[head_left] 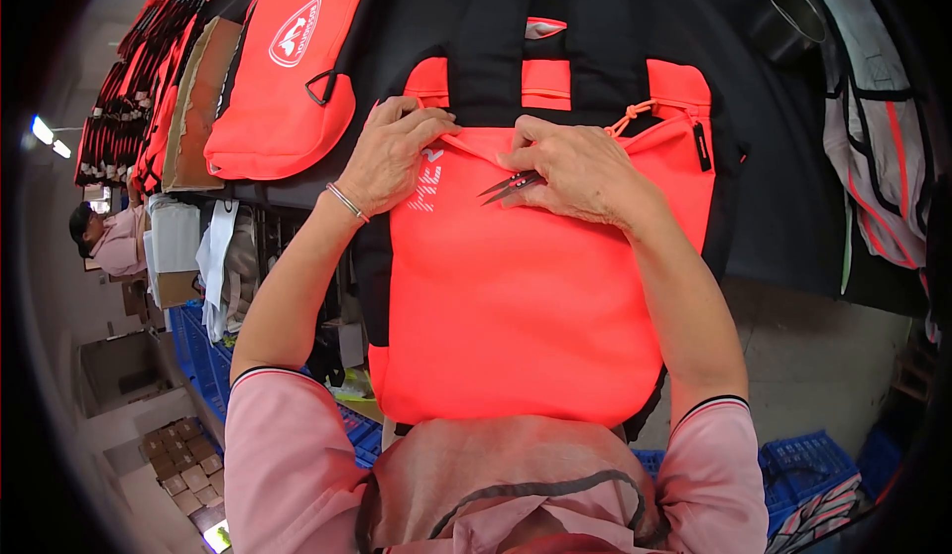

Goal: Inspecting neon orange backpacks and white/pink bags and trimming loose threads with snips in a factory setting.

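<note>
A bright coral backpack (526, 306) with black straps lies in front of me, its lower end hanging toward my body. At its upper left, my left hand (389, 157) is closed on the fabric along the top seam. My right hand (580, 169) has small dark thread snips (511, 185) tucked in the palm, blades pointing left. Its thumb and fingers also pinch the top seam, a short way from my left hand. Right of that hand are an orange cord loop (631, 116) and a black zipper pull (703, 147).
Another coral bag (288, 88) lies at the back left beside a cardboard piece (201, 108) and stacked coral bags (149, 68). A metal cup (790, 18) and grey bag parts (878, 147) are at the right. Blue crates (808, 475) stand below. A person (111, 237) is at far left.
</note>
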`<state>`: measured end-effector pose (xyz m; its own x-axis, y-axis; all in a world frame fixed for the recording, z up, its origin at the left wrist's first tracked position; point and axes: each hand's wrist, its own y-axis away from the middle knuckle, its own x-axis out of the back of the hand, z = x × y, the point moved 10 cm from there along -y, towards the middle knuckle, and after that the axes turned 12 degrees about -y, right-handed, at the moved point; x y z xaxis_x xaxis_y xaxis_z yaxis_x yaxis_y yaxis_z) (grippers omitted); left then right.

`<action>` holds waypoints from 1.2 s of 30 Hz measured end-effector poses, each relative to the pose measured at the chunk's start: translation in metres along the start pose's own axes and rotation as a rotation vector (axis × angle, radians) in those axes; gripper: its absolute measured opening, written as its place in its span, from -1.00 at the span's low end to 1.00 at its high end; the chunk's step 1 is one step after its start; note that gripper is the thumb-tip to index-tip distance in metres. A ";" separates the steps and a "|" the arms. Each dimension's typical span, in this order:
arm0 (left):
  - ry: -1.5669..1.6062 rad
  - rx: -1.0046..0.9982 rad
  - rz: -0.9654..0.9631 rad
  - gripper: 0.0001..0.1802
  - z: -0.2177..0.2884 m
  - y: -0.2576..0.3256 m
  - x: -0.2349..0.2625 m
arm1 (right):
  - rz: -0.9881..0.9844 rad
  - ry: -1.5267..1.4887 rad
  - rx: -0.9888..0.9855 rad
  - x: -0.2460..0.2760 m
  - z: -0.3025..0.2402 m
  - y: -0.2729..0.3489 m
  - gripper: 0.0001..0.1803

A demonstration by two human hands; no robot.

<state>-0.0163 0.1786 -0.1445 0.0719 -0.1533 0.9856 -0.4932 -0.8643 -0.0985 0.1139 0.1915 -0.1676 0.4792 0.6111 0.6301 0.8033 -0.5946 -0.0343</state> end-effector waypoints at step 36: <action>-0.031 0.367 -0.169 -0.76 -0.021 -0.030 -0.002 | 0.145 -0.151 0.008 0.007 0.010 -0.003 -0.59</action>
<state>-0.0201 0.2148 -0.1406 0.1545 -0.0036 0.9880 -0.1299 -0.9914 0.0167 0.1184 0.2028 -0.1713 0.6368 0.5911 0.4951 0.7247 -0.6780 -0.1227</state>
